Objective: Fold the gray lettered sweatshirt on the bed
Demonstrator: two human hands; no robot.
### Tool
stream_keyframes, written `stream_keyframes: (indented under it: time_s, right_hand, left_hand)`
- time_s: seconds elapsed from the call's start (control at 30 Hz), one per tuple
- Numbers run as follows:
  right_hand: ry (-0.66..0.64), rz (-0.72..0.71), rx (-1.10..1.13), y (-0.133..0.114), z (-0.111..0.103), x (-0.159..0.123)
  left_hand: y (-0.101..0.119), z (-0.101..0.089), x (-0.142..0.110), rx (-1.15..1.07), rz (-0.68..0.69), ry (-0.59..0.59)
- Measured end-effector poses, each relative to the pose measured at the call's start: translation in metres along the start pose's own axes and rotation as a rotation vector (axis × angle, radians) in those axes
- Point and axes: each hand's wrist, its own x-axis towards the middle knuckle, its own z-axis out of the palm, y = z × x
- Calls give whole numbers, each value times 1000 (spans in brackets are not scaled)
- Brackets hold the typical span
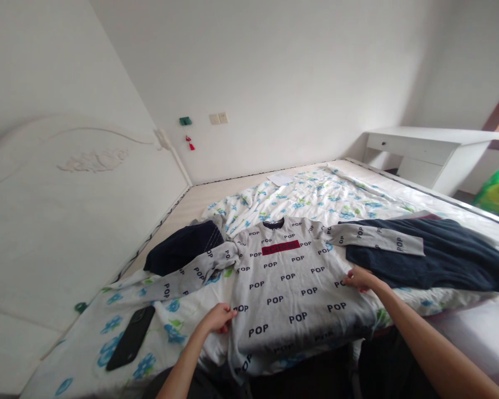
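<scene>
The bed [228,188] stands against a white wall [274,77] with a switch plate [218,118] above it, a carved white headboard [66,166] along its left side, and a white desk [416,147] beyond its right side.

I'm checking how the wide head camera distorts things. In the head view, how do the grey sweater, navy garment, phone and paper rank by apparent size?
Largest to smallest:
grey POP sweater
navy garment, cut off by the frame's right edge
phone and paper: the phone looks larger, but it is far nearer the camera, so their true order is unsure.
</scene>
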Motion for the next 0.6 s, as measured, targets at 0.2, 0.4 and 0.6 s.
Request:
stream_keyframes:
  time_s: [0.2, 0.4, 0.6]
  right_hand:
    - [-195, 65, 124, 12, -2, 7]
    - [-40, -85, 835, 9, -41, 5]
    - [349, 80, 1454, 30, -85, 25]
  left_hand:
    - [-14, -3, 5, 113, -54, -142]
    - [6, -27, 19, 266, -31, 27]
    - [67, -57, 45, 95, 471, 270]
